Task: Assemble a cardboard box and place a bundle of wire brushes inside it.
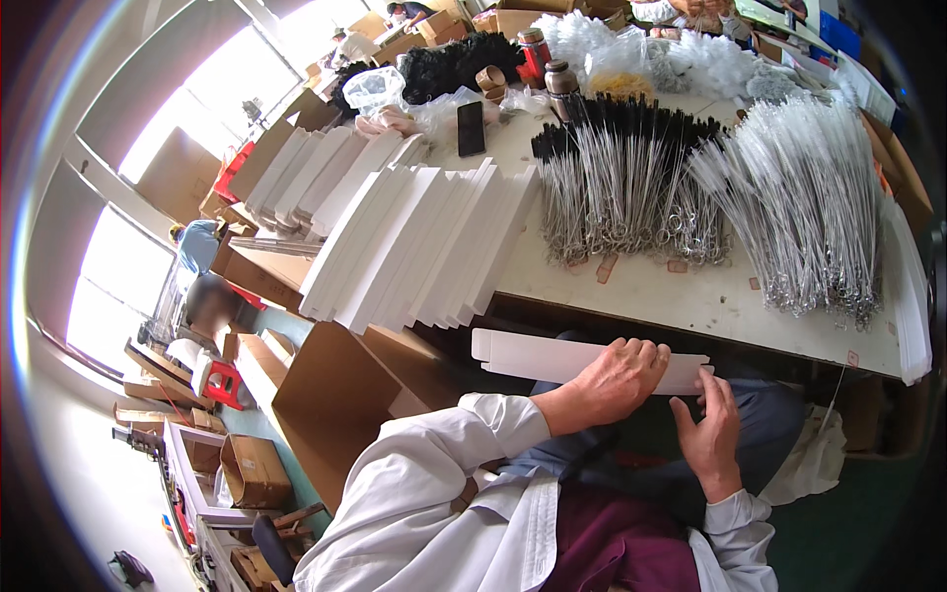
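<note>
A long, narrow white cardboard box (528,355) lies across my lap, in front of the table edge. My left hand (617,380) is closed over it towards its right end, with the fingers bent across the top face. At that right end, small flaps stick out. My right hand (712,434) is just below there, its fingertips at the flaps and its thumb spread away from the fingers. The box's other end reaches out to the left, with its end flap extended.
On the table (681,296) lie rows of white boxes (424,242), black-bristled wire brushes (626,178) and white-bristled brushes (799,197). A black phone (472,129) and a metal-lidded jar (561,79) lie farther back. A large open carton (335,395) stands at my left.
</note>
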Demonstrator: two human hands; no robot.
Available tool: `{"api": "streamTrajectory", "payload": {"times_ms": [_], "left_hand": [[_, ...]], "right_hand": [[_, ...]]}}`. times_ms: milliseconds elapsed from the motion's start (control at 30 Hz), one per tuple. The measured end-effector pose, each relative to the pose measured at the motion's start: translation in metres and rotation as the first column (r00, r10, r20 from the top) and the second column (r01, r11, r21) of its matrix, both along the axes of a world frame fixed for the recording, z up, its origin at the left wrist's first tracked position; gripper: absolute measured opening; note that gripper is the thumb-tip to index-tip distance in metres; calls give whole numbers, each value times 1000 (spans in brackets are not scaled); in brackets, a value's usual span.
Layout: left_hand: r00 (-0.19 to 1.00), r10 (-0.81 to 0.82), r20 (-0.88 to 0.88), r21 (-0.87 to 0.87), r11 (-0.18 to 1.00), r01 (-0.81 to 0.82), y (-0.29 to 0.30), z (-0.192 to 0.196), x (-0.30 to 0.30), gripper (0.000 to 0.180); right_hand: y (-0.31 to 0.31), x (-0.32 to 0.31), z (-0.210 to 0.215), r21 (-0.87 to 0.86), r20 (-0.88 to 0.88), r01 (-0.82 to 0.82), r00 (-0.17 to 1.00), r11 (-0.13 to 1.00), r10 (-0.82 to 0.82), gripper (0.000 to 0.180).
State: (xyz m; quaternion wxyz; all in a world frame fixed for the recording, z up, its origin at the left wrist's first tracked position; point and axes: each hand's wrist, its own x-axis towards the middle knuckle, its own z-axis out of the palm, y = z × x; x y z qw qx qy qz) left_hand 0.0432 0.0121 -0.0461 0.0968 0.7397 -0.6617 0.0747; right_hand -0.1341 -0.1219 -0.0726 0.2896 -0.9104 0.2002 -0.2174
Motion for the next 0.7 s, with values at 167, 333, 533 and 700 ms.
{"api": "streamTrajectory", "payload": {"times_ms": [167,333,533,700], "left_hand": [[999,4,54,-9,1000,-4,8,-7,0,53],[998,4,55,-42,999,-2,16,-22,1,46],[997,-24,72,-67,997,29,19,-31,-2,46],[998,-34,60,-74,996,38,26,-34,-1,50]], "right_hand": [[16,8,-19,343,50,75,994,936,-98,54],[16,12,-37,536,123,41,984,843,-126,36],[7,11,-45,736,136,-23,984,677,-115,25],[0,9,-30,873,63,-17,995,487,-79,25]]}}
